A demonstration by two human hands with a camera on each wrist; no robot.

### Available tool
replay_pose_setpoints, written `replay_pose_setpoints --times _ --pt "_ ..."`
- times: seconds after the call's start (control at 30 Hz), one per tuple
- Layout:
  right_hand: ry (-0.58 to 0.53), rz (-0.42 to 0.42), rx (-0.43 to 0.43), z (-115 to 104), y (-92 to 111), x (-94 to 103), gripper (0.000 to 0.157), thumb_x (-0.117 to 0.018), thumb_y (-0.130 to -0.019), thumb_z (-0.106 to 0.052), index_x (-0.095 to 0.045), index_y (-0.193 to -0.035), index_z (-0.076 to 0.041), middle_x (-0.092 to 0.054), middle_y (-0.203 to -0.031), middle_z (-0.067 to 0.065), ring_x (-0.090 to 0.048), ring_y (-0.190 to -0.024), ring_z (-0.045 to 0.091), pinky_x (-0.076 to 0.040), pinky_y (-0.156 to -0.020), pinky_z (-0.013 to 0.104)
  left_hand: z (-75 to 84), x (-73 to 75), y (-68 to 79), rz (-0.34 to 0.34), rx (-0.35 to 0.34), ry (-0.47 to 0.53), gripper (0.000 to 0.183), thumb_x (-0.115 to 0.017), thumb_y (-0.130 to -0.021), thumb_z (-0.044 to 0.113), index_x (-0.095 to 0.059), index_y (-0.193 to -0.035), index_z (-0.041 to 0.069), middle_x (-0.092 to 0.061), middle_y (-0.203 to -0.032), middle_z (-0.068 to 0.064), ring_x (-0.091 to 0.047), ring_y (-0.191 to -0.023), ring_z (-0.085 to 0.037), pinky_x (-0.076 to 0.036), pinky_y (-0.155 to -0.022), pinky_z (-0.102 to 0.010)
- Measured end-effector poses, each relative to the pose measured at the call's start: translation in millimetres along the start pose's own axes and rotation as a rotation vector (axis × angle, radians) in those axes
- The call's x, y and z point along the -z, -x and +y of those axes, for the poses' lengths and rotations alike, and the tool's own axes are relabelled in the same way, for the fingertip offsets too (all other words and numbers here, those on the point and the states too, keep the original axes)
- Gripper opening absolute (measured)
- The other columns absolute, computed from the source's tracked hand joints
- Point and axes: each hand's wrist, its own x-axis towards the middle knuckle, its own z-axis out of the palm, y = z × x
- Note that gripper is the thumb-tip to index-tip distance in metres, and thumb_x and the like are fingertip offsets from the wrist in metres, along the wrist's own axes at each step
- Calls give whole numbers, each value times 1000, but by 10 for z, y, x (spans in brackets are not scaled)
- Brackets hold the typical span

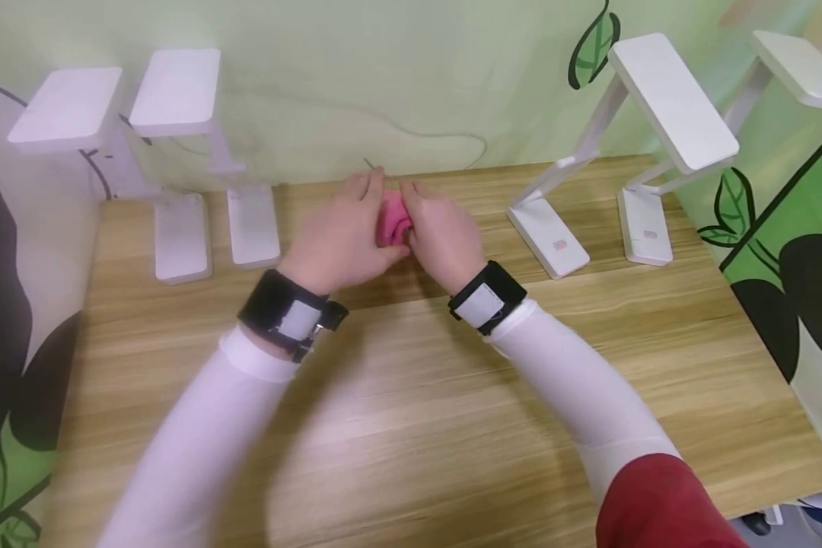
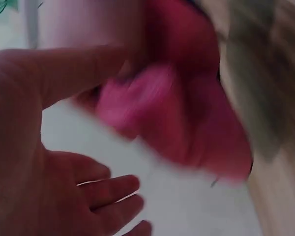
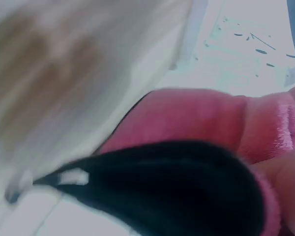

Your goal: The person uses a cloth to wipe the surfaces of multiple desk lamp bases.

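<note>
A soft pink plush cloth item (image 1: 393,216) lies between both hands, low over the far part of the table. My right hand (image 1: 445,236) grips it from the right, thumb and fingers at its fuzzy folded edge (image 3: 283,123). Its large dark panel (image 3: 187,182), edged in pink, shows in the right wrist view with a small pale patch near the pointed end. My left hand (image 1: 342,236) is on the left, its thumb reaching across to the pink folds (image 2: 152,98). In the left wrist view its other fingers (image 2: 110,191) stand apart from the cloth, loosely extended.
Two white folding lamps stand at the left, the nearer lamp base (image 1: 253,224) close to my left hand. Two more are at the right, one with its base (image 1: 548,237) beyond my right wrist. A painted wall (image 1: 411,76) borders the wooden table (image 1: 411,418) behind the hands.
</note>
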Motion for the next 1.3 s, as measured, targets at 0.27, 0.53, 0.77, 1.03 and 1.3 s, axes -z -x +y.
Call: replay_pose_setpoints --times 0.27,0.53,0.77,1.03,1.3 --pt "13 74 46 -142 -105 62 11 -65 -107 -11 -75 -107 -6 -74 -86 8 -70 -74 25 -56 -62 41 63 -300 -250 254 -17 -65 89 -68 -95 0 -16 -166 -8 -66 -98 -18 -64 -88 -33 -55 -78 -46" --pt "-31 62 82 -108 -128 51 15 -69 -107 -17 -75 -116 -6 -78 -95 9 -75 -83 26 -59 -70 39 8 -270 -277 261 -18 -119 78 -71 -94 -5 -31 -161 -10 -67 -91 -17 -67 -82 -34 -57 -77 -45" --pt "-301 -172 95 517 21 244 55 -65 -108 -43 -61 -151 -7 -75 -126 13 -72 -111 27 -56 -94 42 -71 -147 -258 221 46 -103 30 -65 -99 -3 -66 -129 -2 -73 -112 -22 -71 -101 -42 -59 -83 -51" --pt "-154 -294 -392 1839 374 577 54 -57 -110 -39 -68 -137 6 -69 -131 28 -67 -117 46 -51 -99 60 -135 -8 -197 284 87 -89 34 -61 -102 -1 -68 -135 2 -72 -121 -21 -71 -106 -44 -59 -85 -55" --pt "-434 -104 -545 2447 336 526 73 -62 -109 -35 -29 -169 -11 -48 -160 20 -53 -143 39 -44 -116 51 -114 -31 -168 309 73 -67 32 -61 -103 1 -70 -134 5 -72 -124 -20 -71 -109 -41 -59 -86 -55"
